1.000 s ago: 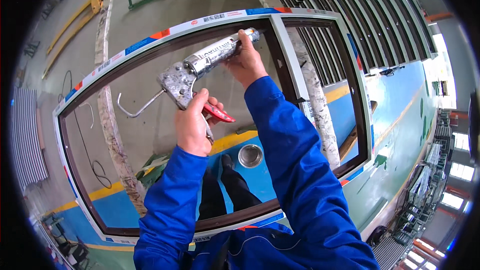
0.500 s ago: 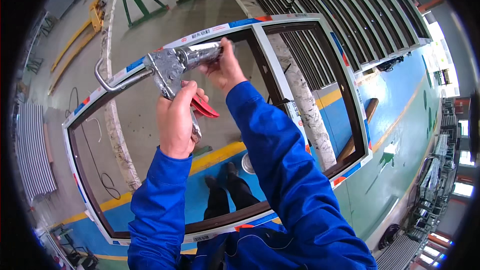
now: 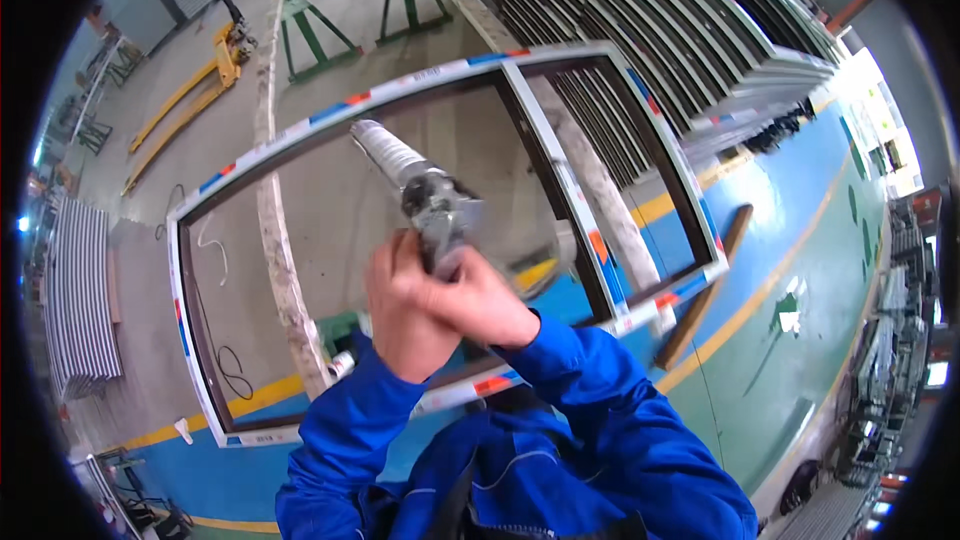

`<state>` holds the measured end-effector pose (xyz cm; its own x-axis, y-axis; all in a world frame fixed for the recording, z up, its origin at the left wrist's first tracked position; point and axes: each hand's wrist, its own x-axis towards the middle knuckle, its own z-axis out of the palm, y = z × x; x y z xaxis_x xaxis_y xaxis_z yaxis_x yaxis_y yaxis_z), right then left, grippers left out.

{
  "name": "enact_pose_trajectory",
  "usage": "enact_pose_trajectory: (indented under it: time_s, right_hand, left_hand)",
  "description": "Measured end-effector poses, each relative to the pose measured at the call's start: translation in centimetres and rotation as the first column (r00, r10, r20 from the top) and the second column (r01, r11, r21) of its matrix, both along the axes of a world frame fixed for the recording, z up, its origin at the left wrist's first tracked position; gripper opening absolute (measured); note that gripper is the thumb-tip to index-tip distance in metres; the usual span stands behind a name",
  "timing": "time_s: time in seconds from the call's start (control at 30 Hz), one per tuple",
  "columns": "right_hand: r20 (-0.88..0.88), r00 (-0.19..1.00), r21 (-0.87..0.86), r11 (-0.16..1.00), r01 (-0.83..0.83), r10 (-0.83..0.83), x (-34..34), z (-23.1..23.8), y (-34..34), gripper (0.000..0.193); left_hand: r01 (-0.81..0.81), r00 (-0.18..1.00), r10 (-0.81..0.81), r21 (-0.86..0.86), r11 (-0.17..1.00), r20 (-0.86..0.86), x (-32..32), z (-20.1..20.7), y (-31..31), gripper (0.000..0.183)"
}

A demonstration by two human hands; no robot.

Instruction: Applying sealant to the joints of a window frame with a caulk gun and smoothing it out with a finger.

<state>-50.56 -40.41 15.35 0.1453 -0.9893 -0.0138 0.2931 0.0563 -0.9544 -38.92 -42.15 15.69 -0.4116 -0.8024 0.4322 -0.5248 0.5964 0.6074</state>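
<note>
Both my hands are around a caulking gun (image 3: 400,165), a metal one, blurred by motion, held over the framed panel opening. Its pale tubular barrel points away and to the left, and the worn metal body is nearer me. My left hand (image 3: 405,315) is closed around the handle end. Pressed against it, my right hand (image 3: 480,300) is closed at the rear of the gun. The trigger is hidden by the hands. Under the gun lies a large window frame (image 3: 345,112), wrapped in white film with red and blue patches, with one crossbar dividing it.
Two pale, stained beams (image 3: 272,240) run beneath the frame. Green trestles (image 3: 310,30) and a yellow pallet jack (image 3: 215,70) stand beyond it. Long profiles are stacked at the far right (image 3: 690,30) and at the left (image 3: 80,290). A wooden bar (image 3: 710,285) lies right of the frame.
The caulking gun has swung from pointing right to pointing away and left, and come closer to me. My right hand has moved from the barrel down to the rear, beside my left.
</note>
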Motion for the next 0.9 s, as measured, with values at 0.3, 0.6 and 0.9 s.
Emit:
enact_pose_trajectory:
  time_s: [0.3,0.6,0.9]
  right_hand:
    - [0.514,0.808,0.315,0.940,0.134,-0.287,-2.8,-2.0,21.4,0.061]
    - [0.649,0.706,0.358,0.932,0.045,-0.284,-10.5,-4.5,37.1,0.070]
    - [0.755,0.594,0.298,0.952,0.068,-0.278,-27.6,-7.8,44.2,0.066]
  left_hand:
    - [0.302,0.930,-0.196,0.341,0.890,-0.311,5.5,-2.1,16.4,0.050]
    - [0.821,0.353,0.562,0.536,0.198,-0.748,-3.6,-4.5,23.2,0.043]
    - [0.693,0.449,0.559,0.667,0.275,-0.697,-22.0,-1.1,29.3,0.037]
